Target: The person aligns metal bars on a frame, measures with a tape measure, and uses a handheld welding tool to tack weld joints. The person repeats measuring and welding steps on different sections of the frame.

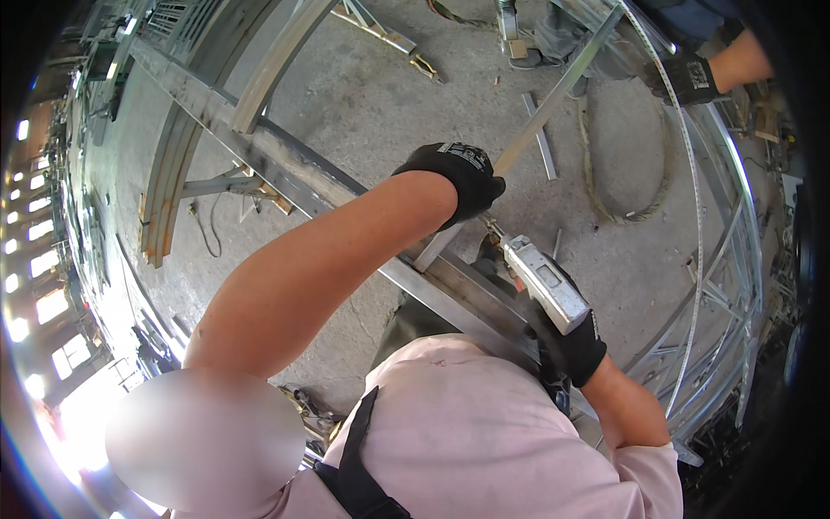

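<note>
left hand [462,180] grips a metal bar [548,105], right hand [572,344] clasps a boxy silver tool [545,278]

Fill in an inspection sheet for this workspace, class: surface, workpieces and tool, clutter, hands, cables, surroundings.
Surface: grey concrete floor, stained.
Workpieces and tool: slim metal bar, long metal beam, silver boxy tool.
Clutter: loose metal strip on the floor.
Hands: gloved left hand at the bar, grip partly hidden; gloved right hand holds the tool.
Cables: looped cable or hose, thin dark cord.
Surroundings: co-worker's gloved hand near a measuring tape; bright windows.
</note>
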Motion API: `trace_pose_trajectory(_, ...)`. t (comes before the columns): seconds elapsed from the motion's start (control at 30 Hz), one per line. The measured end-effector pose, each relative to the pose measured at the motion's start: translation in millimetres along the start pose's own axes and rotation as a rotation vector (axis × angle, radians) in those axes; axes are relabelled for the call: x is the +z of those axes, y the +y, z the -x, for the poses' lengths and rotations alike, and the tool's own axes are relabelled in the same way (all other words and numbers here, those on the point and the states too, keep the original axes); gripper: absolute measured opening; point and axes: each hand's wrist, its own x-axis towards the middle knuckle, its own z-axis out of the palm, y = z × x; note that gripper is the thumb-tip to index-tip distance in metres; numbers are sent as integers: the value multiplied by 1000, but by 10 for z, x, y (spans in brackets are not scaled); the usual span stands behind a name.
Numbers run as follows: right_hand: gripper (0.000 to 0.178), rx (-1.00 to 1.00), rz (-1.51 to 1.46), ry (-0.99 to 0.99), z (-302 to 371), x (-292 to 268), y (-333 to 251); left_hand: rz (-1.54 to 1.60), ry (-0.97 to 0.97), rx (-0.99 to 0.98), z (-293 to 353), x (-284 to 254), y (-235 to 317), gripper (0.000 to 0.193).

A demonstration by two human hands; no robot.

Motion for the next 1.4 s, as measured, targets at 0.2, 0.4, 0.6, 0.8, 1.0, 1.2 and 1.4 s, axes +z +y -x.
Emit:
trace_pose_trajectory(0.2, 52, 40, -9, 14, 59, -32, 99, -31, 48, 37, 54, -27, 13, 50)
trace_pose_trajectory(0.4, 48, 109, -10, -24, 64, -32, 0, -89, 56, 109, 63, -31, 9, 50)
trace_pose_trajectory(0.6, 45, 112, 11, -59, 30, -21, -151, -142, 70, 188, 49, -29, -15, 32)
trace_pose_trajectory(0.8, 51, 95, -2, -74, -11, 24, -158, -191, 60, 284, 45, 41, -54, 33)
trace_pose_trajectory(1.0, 51, 150, -41, -76, -27, 32, -165, -271, 132, 341, 19, 127, -74, 27)
trace_pose_trajectory(1.2, 51, 162, -9, -94, -32, 16, -175, -216, 64, 314, 56, 67, -63, 26)
trace_pose_trajectory(1.4, 55, 298, -84, -66, -11, 22, -184, -227, 58, 338, 46, 95, -64, 25)
